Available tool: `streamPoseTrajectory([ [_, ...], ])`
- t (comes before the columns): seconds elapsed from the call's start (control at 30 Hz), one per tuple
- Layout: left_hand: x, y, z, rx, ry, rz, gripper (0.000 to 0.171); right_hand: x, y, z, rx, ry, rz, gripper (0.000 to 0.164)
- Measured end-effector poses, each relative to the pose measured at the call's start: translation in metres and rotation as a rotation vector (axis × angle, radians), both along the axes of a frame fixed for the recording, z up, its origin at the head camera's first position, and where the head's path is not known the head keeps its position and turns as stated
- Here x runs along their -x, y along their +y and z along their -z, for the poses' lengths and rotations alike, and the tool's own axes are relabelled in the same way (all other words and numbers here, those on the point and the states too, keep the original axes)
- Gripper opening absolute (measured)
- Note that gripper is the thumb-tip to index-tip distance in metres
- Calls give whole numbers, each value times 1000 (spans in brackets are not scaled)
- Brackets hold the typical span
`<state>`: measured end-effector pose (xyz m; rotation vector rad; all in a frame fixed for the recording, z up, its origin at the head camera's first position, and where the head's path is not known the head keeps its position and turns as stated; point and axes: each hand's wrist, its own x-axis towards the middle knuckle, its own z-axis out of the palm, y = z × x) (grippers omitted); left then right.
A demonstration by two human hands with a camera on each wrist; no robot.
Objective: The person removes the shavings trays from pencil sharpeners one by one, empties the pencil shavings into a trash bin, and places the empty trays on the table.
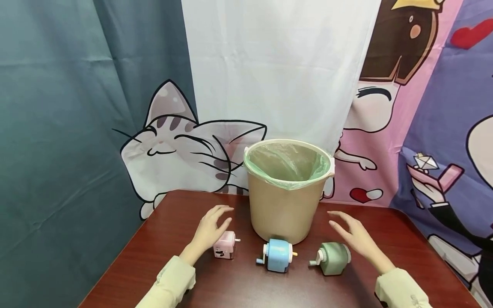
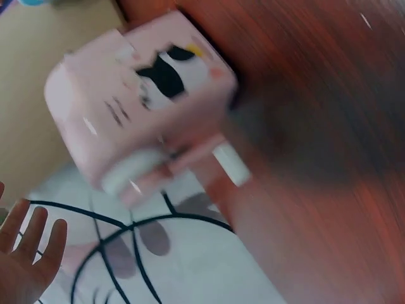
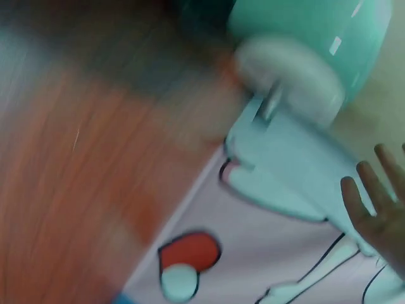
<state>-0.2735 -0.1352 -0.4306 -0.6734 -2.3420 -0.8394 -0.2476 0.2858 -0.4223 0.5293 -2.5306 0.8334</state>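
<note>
Three crank pencil sharpeners stand in a row on the table. The pink sharpener (image 1: 224, 245) is at the left, and its cat print and crank show in the left wrist view. In the middle stands a blue sharpener (image 1: 279, 256) with a yellow tip sticking out at its right side. A green sharpener (image 1: 334, 258) is at the right, its crank toward the left. My left hand (image 1: 209, 226) hovers beside and above the pink one, fingers spread and relaxed. Over the table behind the green one, my right hand (image 1: 353, 231) is held likewise, holding nothing.
Behind the sharpeners stands a beige bin (image 1: 286, 209) lined with a thin green plastic bag (image 1: 292, 185). The reddish-brown table (image 1: 185, 231) ends at a printed cartoon curtain (image 1: 173, 162) hanging at the back.
</note>
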Motion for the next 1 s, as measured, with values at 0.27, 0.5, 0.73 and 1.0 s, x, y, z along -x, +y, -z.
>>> streamPoseTrajectory([
  [0.27, -20, 13, -5, -15, 17, 109, 23, -14, -46, 2, 261, -9, -28, 18],
  [0.5, -34, 14, -3, -1, 32, 128, 23, -27, -82, -1, 319, -37, -119, 18],
  [0.73, -35, 6, 7, 12, 32, 92, 24, -33, -102, 8, 339, -79, -207, 18],
  [1.0, -34, -3, 24, 98, -150, 90, 49, -42, -117, 17, 359, -123, -292, 17],
])
